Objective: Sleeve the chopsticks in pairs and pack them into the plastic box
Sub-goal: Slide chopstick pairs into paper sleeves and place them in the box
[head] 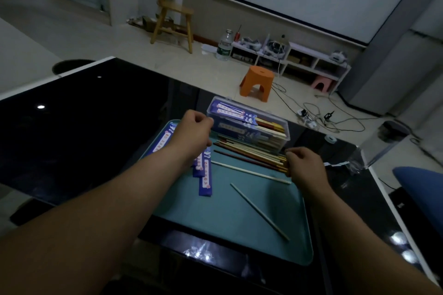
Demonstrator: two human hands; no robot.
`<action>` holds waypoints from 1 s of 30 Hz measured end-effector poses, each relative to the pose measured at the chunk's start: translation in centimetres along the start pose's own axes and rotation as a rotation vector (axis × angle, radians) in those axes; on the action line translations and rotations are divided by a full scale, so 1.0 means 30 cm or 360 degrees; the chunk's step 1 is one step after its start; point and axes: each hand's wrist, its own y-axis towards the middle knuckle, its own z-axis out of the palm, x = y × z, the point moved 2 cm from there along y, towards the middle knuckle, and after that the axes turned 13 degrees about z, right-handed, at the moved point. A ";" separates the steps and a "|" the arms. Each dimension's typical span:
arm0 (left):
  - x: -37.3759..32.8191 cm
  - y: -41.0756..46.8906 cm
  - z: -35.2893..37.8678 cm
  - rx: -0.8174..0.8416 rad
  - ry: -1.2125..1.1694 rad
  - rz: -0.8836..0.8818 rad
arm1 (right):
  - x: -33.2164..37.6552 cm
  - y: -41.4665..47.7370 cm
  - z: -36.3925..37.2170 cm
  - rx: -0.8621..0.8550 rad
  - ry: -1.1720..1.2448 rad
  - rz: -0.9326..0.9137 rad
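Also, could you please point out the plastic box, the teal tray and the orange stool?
plastic box (251, 136): head view, clear front wall.
teal tray (227, 218): head view, bare floor.
orange stool (257, 80): head view, front side.

We get just two arms in shot: left hand (194, 127) and right hand (304, 163) are both bare, backs toward us, knuckles readable, finger detail mostly lost in the dim light. Both the left forearm (107, 199) and right forearm (359, 235) are bare from wrist all the way to the near edge of the frame, so we can't tell what is worn above that. Wide-angle lens makes both look very broad at the near edge and taper hard toward the wrists; the left one reads as the bulkier of the two.
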 end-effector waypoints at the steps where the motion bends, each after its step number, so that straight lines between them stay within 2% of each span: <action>1: -0.007 -0.004 -0.001 0.0013 0.0013 0.0005 | -0.013 -0.030 -0.014 0.0044 -0.0004 0.0043; 6: -0.017 -0.043 0.007 0.0212 0.0220 0.0006 | -0.067 -0.145 -0.035 0.0506 -0.0311 0.0154; 9: 0.013 -0.075 0.030 0.0490 0.0553 0.0137 | -0.110 -0.174 -0.010 0.0496 -0.0761 -0.0091; 12: 0.054 -0.105 0.058 0.0824 0.1150 0.0404 | -0.115 -0.174 0.029 0.0461 -0.1089 -0.0235; 15: 0.103 -0.122 0.113 0.1096 0.1533 0.0640 | -0.106 -0.150 0.047 0.0498 -0.1103 -0.0278; 18: 0.145 -0.114 0.152 0.1193 0.1735 0.0772 | -0.084 -0.123 0.068 0.0468 -0.1047 -0.0328; 24: 0.171 -0.112 0.219 0.1252 0.1810 0.0798 | -0.121 -0.003 0.049 0.0081 -0.0973 -0.0383; 30: 0.163 -0.160 0.256 0.1389 0.1827 0.0798 | -0.126 0.065 0.100 0.0031 -0.0916 -0.0490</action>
